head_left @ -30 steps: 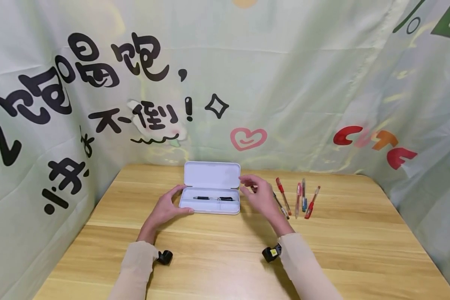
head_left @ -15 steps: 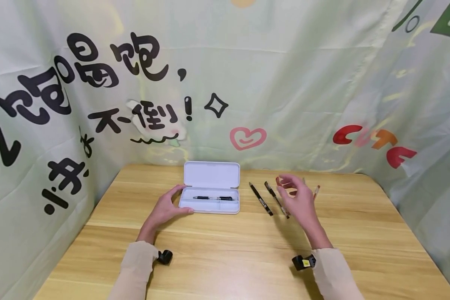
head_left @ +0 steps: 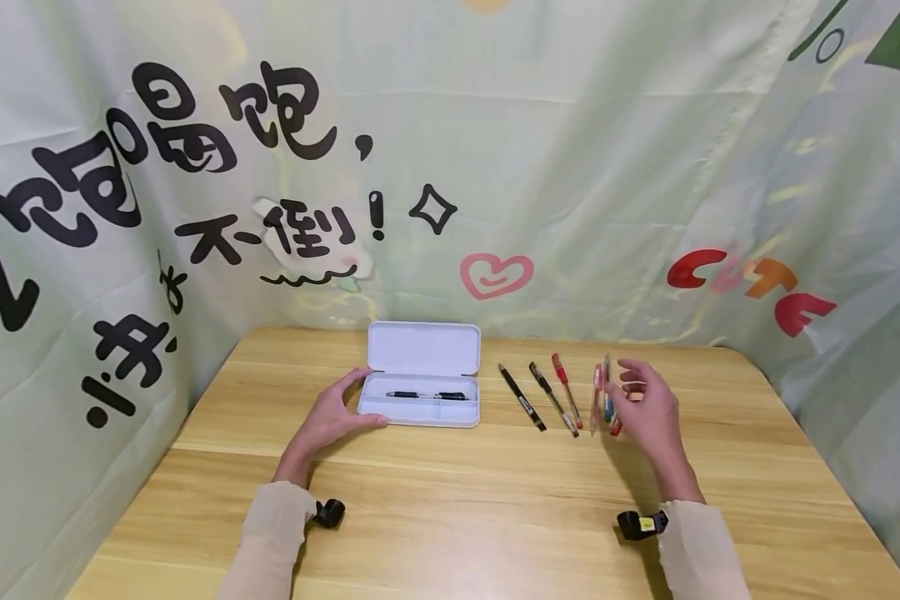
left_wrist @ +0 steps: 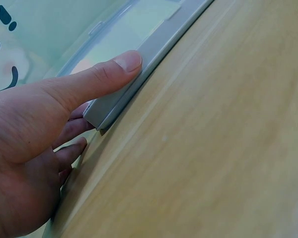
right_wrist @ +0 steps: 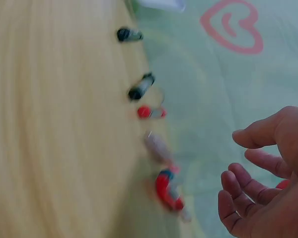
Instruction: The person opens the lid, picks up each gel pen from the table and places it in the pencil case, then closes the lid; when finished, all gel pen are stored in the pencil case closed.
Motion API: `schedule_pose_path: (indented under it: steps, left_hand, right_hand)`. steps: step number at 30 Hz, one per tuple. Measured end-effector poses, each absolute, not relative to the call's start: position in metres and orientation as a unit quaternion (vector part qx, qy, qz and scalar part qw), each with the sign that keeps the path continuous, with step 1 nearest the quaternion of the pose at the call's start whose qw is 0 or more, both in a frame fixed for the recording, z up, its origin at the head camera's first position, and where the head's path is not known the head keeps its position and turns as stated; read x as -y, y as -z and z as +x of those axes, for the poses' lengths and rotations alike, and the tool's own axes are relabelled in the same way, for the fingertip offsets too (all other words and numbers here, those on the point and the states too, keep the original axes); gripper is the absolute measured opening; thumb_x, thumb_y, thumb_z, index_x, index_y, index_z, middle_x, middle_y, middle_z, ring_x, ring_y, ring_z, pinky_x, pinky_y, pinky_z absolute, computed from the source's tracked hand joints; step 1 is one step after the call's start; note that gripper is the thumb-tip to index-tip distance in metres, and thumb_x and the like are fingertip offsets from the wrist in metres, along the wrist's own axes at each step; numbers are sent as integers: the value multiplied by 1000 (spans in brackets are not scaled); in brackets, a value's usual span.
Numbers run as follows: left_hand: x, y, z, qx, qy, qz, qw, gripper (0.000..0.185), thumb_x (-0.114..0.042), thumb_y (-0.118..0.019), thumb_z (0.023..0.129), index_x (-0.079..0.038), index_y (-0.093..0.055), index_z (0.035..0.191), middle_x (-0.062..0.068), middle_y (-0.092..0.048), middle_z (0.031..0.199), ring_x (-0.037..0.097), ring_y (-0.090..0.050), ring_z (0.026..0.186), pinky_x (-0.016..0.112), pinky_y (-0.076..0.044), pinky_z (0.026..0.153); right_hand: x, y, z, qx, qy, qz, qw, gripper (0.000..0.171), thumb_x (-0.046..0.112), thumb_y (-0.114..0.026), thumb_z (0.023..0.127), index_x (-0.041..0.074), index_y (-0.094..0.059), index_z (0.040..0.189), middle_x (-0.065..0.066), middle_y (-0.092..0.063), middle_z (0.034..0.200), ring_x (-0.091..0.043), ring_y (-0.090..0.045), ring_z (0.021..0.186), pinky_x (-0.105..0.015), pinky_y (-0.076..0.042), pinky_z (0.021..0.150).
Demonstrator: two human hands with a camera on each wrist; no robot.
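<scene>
Head view. A white pencil case [head_left: 423, 392] is lying open on the wooden table [head_left: 450, 517], lid standing up at the back, one black pen [head_left: 427, 397] lying lengthwise in the tray. The left hand [head_left: 332, 421] is resting against the case's left end, thumb along the front edge and fingers reaching round the end wall, bracing it rather than lifting it. To the right of the case, a row of pens is lying on the table: two black pens [head_left: 522, 397] [head_left: 552, 399], a red pen [head_left: 566, 390], a pink pen [head_left: 596, 398], a blue pen [head_left: 607, 390], and one more red pen [head_left: 616, 428] mostly hidden by the hand. The right hand [head_left: 648, 408] is hovering just over the right end of this row, fingers loosely curled and holding nothing. A printed cloth backdrop [head_left: 495, 167] is hanging behind the table.

Left wrist view. The thumb [left_wrist: 120, 67] is pressing flat on the grey-white rim of the pencil case [left_wrist: 154, 47], the other fingers [left_wrist: 72, 148] curling round the case's end; the table [left_wrist: 213, 148] is filling the rest of the frame.

Right wrist view. The picture is blurring. The right hand [right_wrist: 268, 193] is showing relaxed, half-bent fingers [right_wrist: 243, 183], grasping nothing. The pen ends are lining up along the table edge: two black [right_wrist: 129, 34] [right_wrist: 141, 87], a red [right_wrist: 151, 112], a pink [right_wrist: 158, 147], and a red-and-blue cluster [right_wrist: 168, 191] nearest the hand.
</scene>
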State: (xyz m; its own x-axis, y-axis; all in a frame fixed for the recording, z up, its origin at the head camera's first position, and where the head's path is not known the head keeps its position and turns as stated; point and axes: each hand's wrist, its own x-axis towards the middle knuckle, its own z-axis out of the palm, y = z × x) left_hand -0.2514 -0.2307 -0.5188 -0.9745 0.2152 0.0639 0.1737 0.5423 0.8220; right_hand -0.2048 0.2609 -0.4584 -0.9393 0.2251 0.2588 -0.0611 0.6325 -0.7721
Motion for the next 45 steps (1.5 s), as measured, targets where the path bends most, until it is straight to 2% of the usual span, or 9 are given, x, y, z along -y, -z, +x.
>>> schedule_pose_path:
  steps: [5, 10, 14, 18, 23, 29, 35, 40, 45]
  left_hand:
    - [232, 517, -251, -870, -477, 121, 15, 94, -37, -96, 71, -17, -50, 151, 14, -43, 158, 37, -29, 150, 65, -21, 118]
    - [234, 517, -249, -879, -464, 110, 15, 95, -39, -95, 72, -17, -49, 151, 16, -40, 160, 39, -28, 150, 66, -22, 118]
    - [235, 518, -248, -881, -461, 104, 18, 94, -39, -95, 73, -17, -49, 152, 19, -35, 162, 41, -27, 150, 66, -23, 118]
    - [235, 518, -248, -879, -465, 107, 17, 94, -38, -95, 73, -15, -49, 152, 19, -35, 162, 41, -26, 151, 66, -22, 118]
    - [235, 519, -249, -877, -466, 113, 13, 94, -37, -95, 73, -15, -48, 152, 17, -39, 161, 39, -27, 150, 66, -21, 118]
    - [234, 520, -249, -878, -464, 116, 14, 94, -38, -94, 74, -14, -48, 152, 17, -38, 161, 39, -28, 150, 66, -21, 118]
    - [233, 520, -250, -874, -471, 119, 14, 94, -38, -95, 73, -15, -48, 152, 16, -39, 160, 38, -28, 150, 65, -22, 118]
    - [231, 519, -251, -873, -472, 124, 13, 94, -39, -94, 74, -16, -48, 152, 16, -40, 160, 38, -28, 150, 65, -22, 118]
    - [230, 518, -250, -874, -469, 126, 16, 94, -39, -94, 74, -16, -47, 153, 16, -38, 161, 39, -27, 151, 65, -21, 118]
  right_hand:
    - [-274, 468, -206, 900, -413, -69, 119, 51, 10, -66, 99, -5, -49, 145, -30, -57, 127, -44, -59, 113, -50, -53, 88]
    - [-283, 477, -208, 918, -385, -65, 70, 57, 9, -68, 96, -11, -45, 145, -36, -56, 126, -49, -58, 113, -58, -52, 91]
    - [-287, 481, -209, 930, -358, -62, 45, 59, 9, -69, 95, -14, -44, 144, -37, -56, 124, -49, -57, 109, -55, -54, 85]
    - [-290, 482, -207, 932, -352, -73, 43, 56, 4, -69, 93, -15, -46, 141, -35, -58, 119, -44, -60, 102, -41, -57, 70]
    - [-296, 482, -204, 929, -351, -95, 68, 40, 0, -65, 91, -15, -59, 127, -26, -65, 100, -33, -61, 85, -27, -48, 57]
    - [-298, 482, -202, 920, -367, -111, 85, 28, 1, -65, 92, -13, -66, 117, -22, -67, 97, -29, -59, 83, -24, -45, 55]
    - [-291, 476, -201, 914, -369, -104, 134, 23, 3, -68, 93, -9, -71, 113, -22, -71, 98, -28, -64, 83, -21, -47, 52]
    - [-278, 471, -203, 910, -379, -75, 152, 23, 4, -67, 93, -6, -73, 114, -22, -72, 101, -34, -68, 92, -19, -49, 57]
    - [-264, 470, -204, 908, -383, -44, 162, 22, 3, -70, 93, -1, -75, 114, -19, -74, 99, -32, -69, 91, -20, -49, 63]
